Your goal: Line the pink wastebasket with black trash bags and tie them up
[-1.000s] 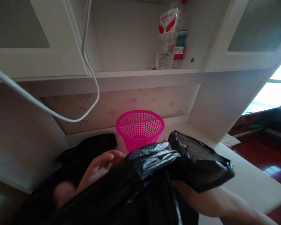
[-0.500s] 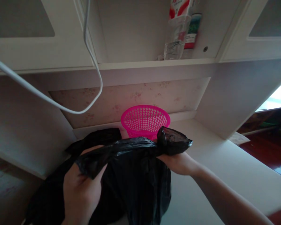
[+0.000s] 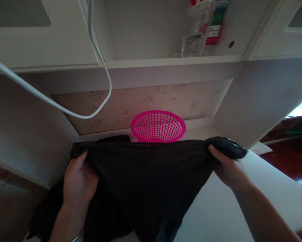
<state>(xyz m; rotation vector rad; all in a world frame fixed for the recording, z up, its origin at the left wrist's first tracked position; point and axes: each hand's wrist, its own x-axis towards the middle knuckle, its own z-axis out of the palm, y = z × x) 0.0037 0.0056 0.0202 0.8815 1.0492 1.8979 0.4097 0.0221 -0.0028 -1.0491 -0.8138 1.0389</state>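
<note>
Pink basket (image 3: 158, 126) just behind stretched bag (image 3: 145, 174)

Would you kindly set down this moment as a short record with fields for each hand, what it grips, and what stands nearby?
left hand: left hand closed on the left end of the black plastic bag's top edge
right hand: right hand closed on the right end, bunched plastic past the fingers
bag: top edge stretched flat between the hands, body hanging down
behind bag: pink perforated plastic basket on the white desk
above: white cable; clear plastic bottle on the shelf
</note>
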